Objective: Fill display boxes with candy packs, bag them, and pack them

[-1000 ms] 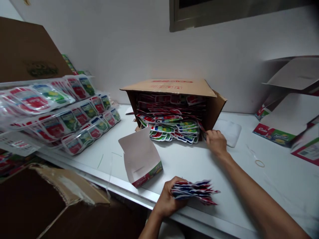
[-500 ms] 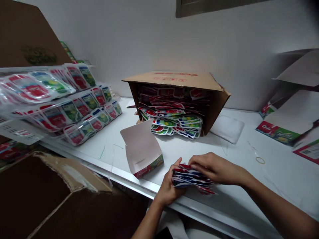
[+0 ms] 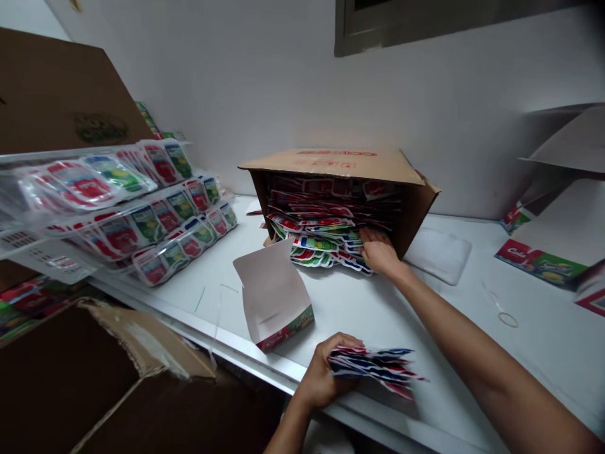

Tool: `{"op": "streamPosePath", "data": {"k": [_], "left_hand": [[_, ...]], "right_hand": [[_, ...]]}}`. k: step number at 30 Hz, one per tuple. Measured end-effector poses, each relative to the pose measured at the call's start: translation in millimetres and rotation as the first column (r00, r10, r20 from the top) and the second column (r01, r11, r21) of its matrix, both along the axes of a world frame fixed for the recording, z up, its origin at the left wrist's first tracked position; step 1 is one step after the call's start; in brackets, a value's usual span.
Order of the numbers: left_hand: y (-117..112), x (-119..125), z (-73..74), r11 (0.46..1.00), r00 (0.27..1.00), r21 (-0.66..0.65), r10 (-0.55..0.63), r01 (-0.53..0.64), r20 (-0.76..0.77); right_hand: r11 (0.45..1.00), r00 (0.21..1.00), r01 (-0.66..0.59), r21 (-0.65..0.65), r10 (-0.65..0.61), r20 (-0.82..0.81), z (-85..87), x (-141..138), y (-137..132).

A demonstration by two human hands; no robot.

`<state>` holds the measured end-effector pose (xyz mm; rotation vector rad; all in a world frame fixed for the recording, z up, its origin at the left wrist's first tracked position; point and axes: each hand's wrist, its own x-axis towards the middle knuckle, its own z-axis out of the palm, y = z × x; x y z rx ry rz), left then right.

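In my left hand (image 3: 326, 372), closed near the front edge of the table, is a thick stack of flat packets (image 3: 373, 369), red, white and dark blue at their edges. My right hand (image 3: 380, 252) reaches to the mouth of a cardboard carton (image 3: 350, 162) lying on its side. Its fingers are stretched out against the right end of the green and red packets (image 3: 316, 243) piled inside, with the fingertips partly hidden. Between the carton and my left hand stands a small open box (image 3: 274, 293) with a red and green printed front.
Clear-wrapped rows of red and green packets (image 3: 161, 221) are stacked at the left. An open brown carton (image 3: 151, 359) sits below the table edge. Open printed boxes (image 3: 539, 258), a flat clear packet (image 3: 439, 252) and a rubber band (image 3: 508, 320) lie to the right.
My right hand has left the stack in my left hand and moved forward to the packets in the carton. The left hand keeps hold of the stack. The view has shifted slightly.
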<state>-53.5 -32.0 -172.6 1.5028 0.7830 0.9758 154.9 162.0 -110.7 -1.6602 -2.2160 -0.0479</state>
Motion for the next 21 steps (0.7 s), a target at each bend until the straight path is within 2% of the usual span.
{"op": "streamPosePath", "data": {"k": [2,5,10,14,17,21], "left_hand": [[-1,0,0.0,0.999,1.000,-0.038,-0.001,0.001,0.000],[-2,0,0.6,0.999,1.000,-0.051,0.007,-0.007,-0.007],[-1,0,2.3,0.998,1.000,-0.065,-0.003,0.004,0.011],[0,0,0.9,0.999,1.000,-0.044,-0.014,0.014,0.000],[0,-1,-0.9,1.000,1.000,-0.019,-0.021,0.021,-0.021],[0,-1,-1.2,1.000,0.999,-0.007,-0.021,0.021,-0.042]], "right_hand": [[0.999,0.999,-0.013,0.029,0.012,0.042,-4.2,1,5],[0.997,0.993,-0.067,0.046,0.062,0.103,-10.7,12,-7],[0.975,0.964,-0.213,-0.058,0.220,0.151,-30.7,39,-51],[0.939,0.942,-0.303,-0.164,0.321,0.099,-51.6,52,-87],[0.951,0.966,-0.250,-0.180,0.257,0.014,-59.5,56,-102],[0.969,0.980,-0.181,-0.171,0.163,-0.112,-52.5,55,-120]]}}
